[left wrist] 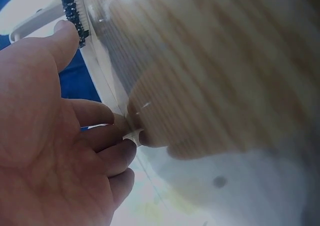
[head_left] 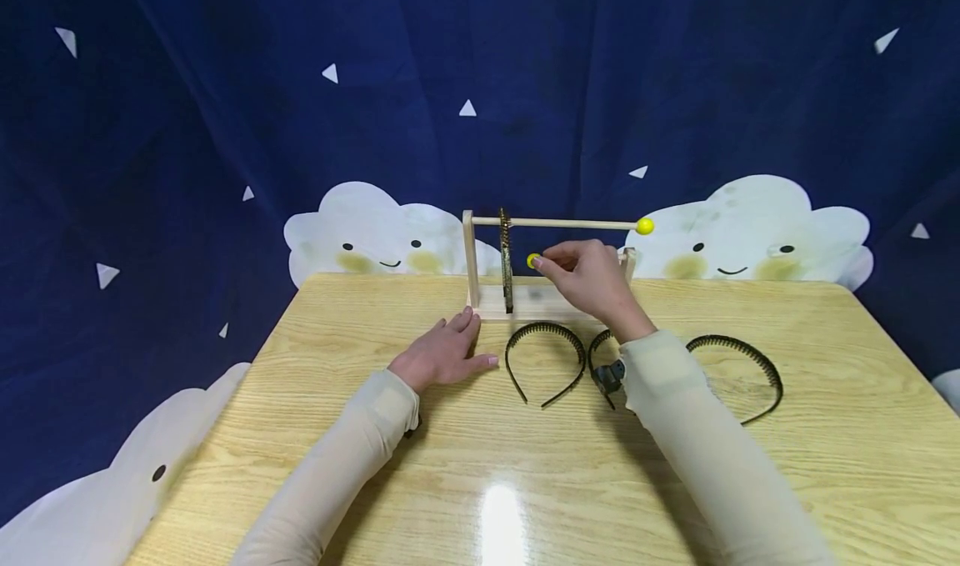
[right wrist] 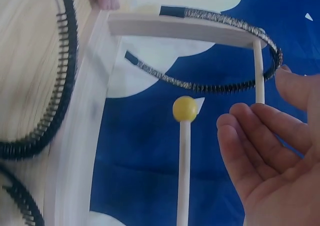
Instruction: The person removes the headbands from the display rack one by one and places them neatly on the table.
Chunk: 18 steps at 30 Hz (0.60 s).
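A wooden rack has an upper rod with a yellow ball at its right end. Over this rod, near the left post, hangs a glittery black headband. My right hand is bent at the fingers in front of the rack, overlapping the lower rod's yellow ball in the head view. In the right wrist view its thumb is right at the hanging headband, and thumb and fingers stand apart with nothing between them. My left hand rests on the table, fingertips at the left end of the rack's base.
Black toothed headbands lie on the table in front of the rack: one in the middle, one partly hidden under the right wrist, one at the right. Behind the table hangs a blue curtain with clouds.
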Motion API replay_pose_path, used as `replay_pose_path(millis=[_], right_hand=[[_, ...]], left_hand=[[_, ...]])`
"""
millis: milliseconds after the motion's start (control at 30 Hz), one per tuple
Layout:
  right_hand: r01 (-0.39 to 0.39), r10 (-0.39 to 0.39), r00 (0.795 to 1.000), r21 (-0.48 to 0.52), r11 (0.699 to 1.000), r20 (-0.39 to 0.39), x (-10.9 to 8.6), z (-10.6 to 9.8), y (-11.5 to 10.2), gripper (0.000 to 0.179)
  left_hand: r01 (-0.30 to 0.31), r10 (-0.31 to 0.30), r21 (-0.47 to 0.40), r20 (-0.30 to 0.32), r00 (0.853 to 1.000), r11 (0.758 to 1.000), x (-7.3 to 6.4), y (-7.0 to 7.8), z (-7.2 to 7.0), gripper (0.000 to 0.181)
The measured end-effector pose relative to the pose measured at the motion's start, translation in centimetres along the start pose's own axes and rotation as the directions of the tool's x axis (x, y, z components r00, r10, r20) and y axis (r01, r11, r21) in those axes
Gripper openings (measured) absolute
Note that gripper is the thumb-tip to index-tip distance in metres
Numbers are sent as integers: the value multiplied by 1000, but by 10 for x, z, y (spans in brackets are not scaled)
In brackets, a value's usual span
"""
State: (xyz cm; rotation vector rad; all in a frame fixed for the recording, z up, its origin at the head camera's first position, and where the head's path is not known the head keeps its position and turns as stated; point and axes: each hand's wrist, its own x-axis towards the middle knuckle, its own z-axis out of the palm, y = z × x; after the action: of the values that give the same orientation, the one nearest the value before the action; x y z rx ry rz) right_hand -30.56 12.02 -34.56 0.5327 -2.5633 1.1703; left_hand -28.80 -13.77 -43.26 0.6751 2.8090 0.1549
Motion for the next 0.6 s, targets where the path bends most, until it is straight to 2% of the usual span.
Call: replay_pose_path(millis=[333, 600], right_hand=[[-4, 5, 1000, 64, 998, -22, 6, 18, -14, 34], [-15, 21, 997, 80, 997, -77, 14, 29, -24, 36]], left_hand=[[6, -6, -15, 5, 1000, 1000, -1, 2, -1, 92], [2, -2, 4, 7, 1000, 1000, 0, 2, -2, 92]])
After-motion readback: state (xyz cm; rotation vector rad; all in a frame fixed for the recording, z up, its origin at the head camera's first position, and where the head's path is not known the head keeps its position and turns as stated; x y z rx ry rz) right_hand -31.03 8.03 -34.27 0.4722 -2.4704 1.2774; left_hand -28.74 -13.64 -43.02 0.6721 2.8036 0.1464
